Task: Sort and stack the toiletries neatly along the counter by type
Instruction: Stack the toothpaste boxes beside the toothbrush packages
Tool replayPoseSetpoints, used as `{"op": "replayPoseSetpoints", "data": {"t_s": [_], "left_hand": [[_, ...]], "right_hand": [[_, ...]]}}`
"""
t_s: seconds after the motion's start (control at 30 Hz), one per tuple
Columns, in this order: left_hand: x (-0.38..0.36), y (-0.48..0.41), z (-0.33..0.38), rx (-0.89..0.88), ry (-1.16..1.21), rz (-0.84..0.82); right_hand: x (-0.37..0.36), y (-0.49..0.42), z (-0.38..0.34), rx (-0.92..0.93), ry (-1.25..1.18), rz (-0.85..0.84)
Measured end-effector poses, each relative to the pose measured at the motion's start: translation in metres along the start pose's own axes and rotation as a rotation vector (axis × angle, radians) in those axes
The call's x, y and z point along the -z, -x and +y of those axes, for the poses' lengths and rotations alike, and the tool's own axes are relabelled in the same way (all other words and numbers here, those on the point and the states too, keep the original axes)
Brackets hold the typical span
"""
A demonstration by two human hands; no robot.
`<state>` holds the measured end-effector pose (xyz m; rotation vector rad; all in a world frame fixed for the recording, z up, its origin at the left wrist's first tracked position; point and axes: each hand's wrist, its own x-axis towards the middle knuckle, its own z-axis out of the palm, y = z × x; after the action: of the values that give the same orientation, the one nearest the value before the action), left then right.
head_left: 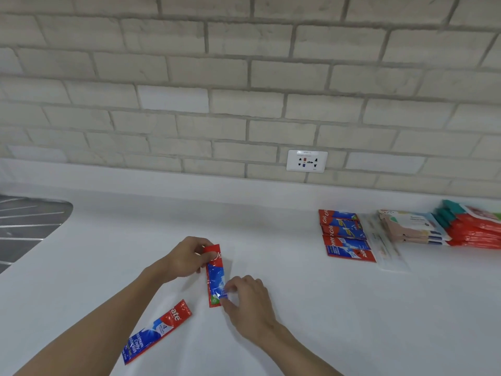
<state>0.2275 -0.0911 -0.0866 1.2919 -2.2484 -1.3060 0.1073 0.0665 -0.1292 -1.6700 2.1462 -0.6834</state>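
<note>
A red and blue toothpaste sachet point(215, 275) is held over the white counter point(298, 308) between both hands. My left hand point(187, 257) pinches its far red end, and my right hand point(248, 297) pinches its near end. A second toothpaste sachet point(157, 331) lies flat on the counter by my left forearm. At the right, several toothpaste sachets point(345, 236) lie in an overlapping row.
Beside that row lie clear flat packets point(385, 242), a stack of pale pink sachets point(412, 226) and a pile of red and teal sachets point(474, 226). A steel sink drainer point(24, 226) is at the left. A wall socket point(307, 160) sits in the brick wall.
</note>
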Motion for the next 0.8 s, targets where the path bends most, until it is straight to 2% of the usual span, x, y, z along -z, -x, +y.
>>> {"op": "replayPoseSetpoints", "data": {"t_s": [0.17,0.33,0.57,0.8], "left_hand": [[-0.011,-0.006,0.029,-0.071,0.202,-0.008],[-0.028,-0.02,0.048,-0.075,0.303,-0.022],[-0.062,-0.044,0.068,-0.083,0.393,-0.02],[-0.111,-0.071,0.097,-0.062,0.416,-0.045]], "right_hand": [[0.019,-0.004,0.011,-0.179,-0.381,0.129],[0.039,-0.006,0.033,-0.284,-0.581,0.218],[0.075,-0.008,0.073,-0.363,-0.786,0.308],[0.117,-0.008,0.124,-0.426,-0.83,0.44]]}}
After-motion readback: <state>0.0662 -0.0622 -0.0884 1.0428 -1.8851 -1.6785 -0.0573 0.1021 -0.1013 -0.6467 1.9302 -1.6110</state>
